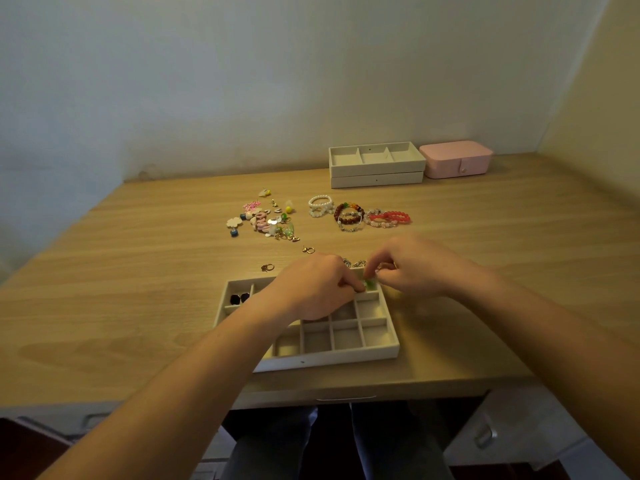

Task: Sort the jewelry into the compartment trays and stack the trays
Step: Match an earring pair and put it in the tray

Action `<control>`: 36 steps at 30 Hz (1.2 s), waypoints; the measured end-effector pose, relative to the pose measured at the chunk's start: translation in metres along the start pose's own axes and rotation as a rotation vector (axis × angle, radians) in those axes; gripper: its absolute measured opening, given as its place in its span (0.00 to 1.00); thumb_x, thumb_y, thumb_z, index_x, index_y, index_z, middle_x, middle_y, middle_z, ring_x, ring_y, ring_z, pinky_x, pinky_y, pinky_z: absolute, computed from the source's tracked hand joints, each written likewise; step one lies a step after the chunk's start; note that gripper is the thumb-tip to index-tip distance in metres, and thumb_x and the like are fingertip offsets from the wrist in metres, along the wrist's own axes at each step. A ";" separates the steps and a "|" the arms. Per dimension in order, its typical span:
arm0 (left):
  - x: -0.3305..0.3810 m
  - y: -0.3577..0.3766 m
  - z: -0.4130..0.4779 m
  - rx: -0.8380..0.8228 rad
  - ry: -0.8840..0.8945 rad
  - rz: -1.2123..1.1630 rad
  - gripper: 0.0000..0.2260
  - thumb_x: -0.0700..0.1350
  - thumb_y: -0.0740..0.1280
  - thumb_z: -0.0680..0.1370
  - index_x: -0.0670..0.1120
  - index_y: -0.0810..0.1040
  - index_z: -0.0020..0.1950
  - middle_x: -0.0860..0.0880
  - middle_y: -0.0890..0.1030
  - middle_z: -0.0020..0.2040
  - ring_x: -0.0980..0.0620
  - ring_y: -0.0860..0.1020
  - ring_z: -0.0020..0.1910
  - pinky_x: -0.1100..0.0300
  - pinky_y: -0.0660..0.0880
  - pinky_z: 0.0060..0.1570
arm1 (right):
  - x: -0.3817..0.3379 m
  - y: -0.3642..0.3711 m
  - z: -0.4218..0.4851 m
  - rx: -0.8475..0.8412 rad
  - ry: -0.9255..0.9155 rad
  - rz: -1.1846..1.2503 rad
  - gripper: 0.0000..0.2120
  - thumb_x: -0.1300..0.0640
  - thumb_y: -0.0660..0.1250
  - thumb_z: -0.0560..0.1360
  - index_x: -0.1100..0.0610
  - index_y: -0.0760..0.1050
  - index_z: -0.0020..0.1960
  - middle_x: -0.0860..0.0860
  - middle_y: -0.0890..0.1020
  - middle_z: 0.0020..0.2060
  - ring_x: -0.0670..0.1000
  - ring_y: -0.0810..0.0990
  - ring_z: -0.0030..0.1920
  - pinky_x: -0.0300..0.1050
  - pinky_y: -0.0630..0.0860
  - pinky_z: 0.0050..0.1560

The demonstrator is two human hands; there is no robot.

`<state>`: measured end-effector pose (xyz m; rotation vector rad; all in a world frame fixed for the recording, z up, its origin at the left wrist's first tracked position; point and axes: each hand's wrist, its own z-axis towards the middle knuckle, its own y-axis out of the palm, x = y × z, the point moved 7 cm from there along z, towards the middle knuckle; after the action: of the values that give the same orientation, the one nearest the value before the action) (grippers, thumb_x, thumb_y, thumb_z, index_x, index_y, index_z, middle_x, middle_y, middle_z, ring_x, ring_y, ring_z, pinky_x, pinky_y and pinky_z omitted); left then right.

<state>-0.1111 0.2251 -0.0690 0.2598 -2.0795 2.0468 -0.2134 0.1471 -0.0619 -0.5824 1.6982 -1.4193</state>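
Left hand [311, 289], beside right hand [412, 268], pinches green bead [370, 285] over tray [329, 356] corner.

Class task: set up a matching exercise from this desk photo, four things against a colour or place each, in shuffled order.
1 jewelry box
2 rightmost bracelet
3 two dark stones
4 spare trays

A red
B stacked one on the other
C pink
D far-left compartment of the near tray

Pairs: 1-C, 2-A, 3-D, 4-B
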 end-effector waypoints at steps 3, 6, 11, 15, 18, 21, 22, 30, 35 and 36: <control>0.000 0.000 0.001 -0.003 -0.003 -0.009 0.14 0.47 0.64 0.80 0.58 0.83 0.60 0.52 0.82 0.56 0.49 0.78 0.52 0.55 0.76 0.51 | -0.004 0.001 0.000 0.009 -0.015 -0.085 0.13 0.54 0.63 0.78 0.43 0.84 0.55 0.42 0.84 0.53 0.45 0.80 0.51 0.50 0.81 0.54; -0.002 0.002 0.002 -0.011 -0.007 -0.009 0.13 0.47 0.64 0.80 0.57 0.83 0.61 0.51 0.82 0.56 0.49 0.78 0.53 0.57 0.75 0.50 | -0.009 -0.004 -0.001 0.053 -0.041 -0.068 0.13 0.55 0.63 0.79 0.43 0.83 0.56 0.41 0.82 0.46 0.42 0.78 0.46 0.44 0.78 0.46; -0.003 0.002 0.003 -0.012 0.000 -0.010 0.14 0.46 0.64 0.80 0.57 0.83 0.61 0.51 0.82 0.57 0.50 0.77 0.52 0.60 0.71 0.46 | -0.009 0.002 0.001 -0.075 -0.055 -0.032 0.15 0.56 0.63 0.78 0.43 0.84 0.56 0.41 0.83 0.50 0.40 0.77 0.45 0.40 0.75 0.46; -0.004 0.001 0.004 -0.003 -0.002 -0.016 0.14 0.46 0.64 0.80 0.57 0.83 0.61 0.53 0.82 0.56 0.53 0.74 0.46 0.61 0.68 0.44 | -0.007 -0.005 0.000 -0.040 -0.043 -0.135 0.13 0.55 0.63 0.78 0.43 0.84 0.55 0.42 0.84 0.52 0.46 0.79 0.51 0.50 0.79 0.54; -0.003 0.001 0.004 -0.008 -0.002 -0.009 0.14 0.46 0.63 0.80 0.57 0.84 0.61 0.53 0.82 0.55 0.54 0.73 0.45 0.60 0.70 0.44 | -0.008 -0.007 -0.002 -0.025 -0.060 -0.186 0.13 0.53 0.62 0.78 0.42 0.83 0.55 0.42 0.84 0.51 0.47 0.79 0.51 0.52 0.80 0.53; -0.002 0.002 0.004 0.003 0.007 -0.032 0.13 0.45 0.64 0.79 0.56 0.85 0.58 0.52 0.83 0.53 0.50 0.78 0.48 0.55 0.77 0.49 | -0.009 -0.005 0.000 -0.043 -0.062 -0.188 0.13 0.53 0.62 0.78 0.42 0.83 0.55 0.42 0.84 0.51 0.46 0.78 0.50 0.51 0.79 0.52; -0.002 0.003 0.004 0.008 0.002 -0.040 0.13 0.45 0.64 0.79 0.56 0.85 0.56 0.52 0.83 0.51 0.49 0.79 0.48 0.53 0.78 0.50 | -0.009 -0.005 0.000 -0.051 -0.062 -0.178 0.13 0.53 0.63 0.78 0.42 0.83 0.55 0.42 0.83 0.51 0.45 0.77 0.49 0.49 0.79 0.52; -0.007 -0.001 0.009 0.122 -0.065 -0.113 0.11 0.47 0.64 0.77 0.54 0.84 0.56 0.53 0.83 0.50 0.50 0.79 0.48 0.49 0.79 0.48 | -0.010 -0.007 0.002 -0.139 -0.054 -0.111 0.16 0.57 0.62 0.81 0.43 0.82 0.62 0.36 0.70 0.35 0.38 0.69 0.35 0.33 0.62 0.34; -0.006 0.000 0.007 0.103 -0.040 -0.064 0.09 0.48 0.66 0.78 0.58 0.84 0.54 0.55 0.78 0.44 0.51 0.76 0.44 0.50 0.79 0.48 | -0.012 -0.007 0.002 -0.092 -0.068 -0.082 0.15 0.56 0.62 0.80 0.43 0.84 0.58 0.38 0.78 0.44 0.37 0.74 0.41 0.36 0.68 0.40; -0.006 0.000 0.007 0.099 -0.034 -0.069 0.09 0.48 0.66 0.78 0.58 0.84 0.54 0.56 0.77 0.43 0.52 0.76 0.44 0.50 0.79 0.48 | -0.011 -0.007 0.002 -0.072 -0.071 -0.064 0.14 0.56 0.62 0.79 0.43 0.84 0.56 0.38 0.78 0.43 0.39 0.75 0.42 0.37 0.69 0.40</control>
<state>-0.1054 0.2182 -0.0709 0.3793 -1.9620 2.1207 -0.2067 0.1527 -0.0518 -0.7245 1.6935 -1.3701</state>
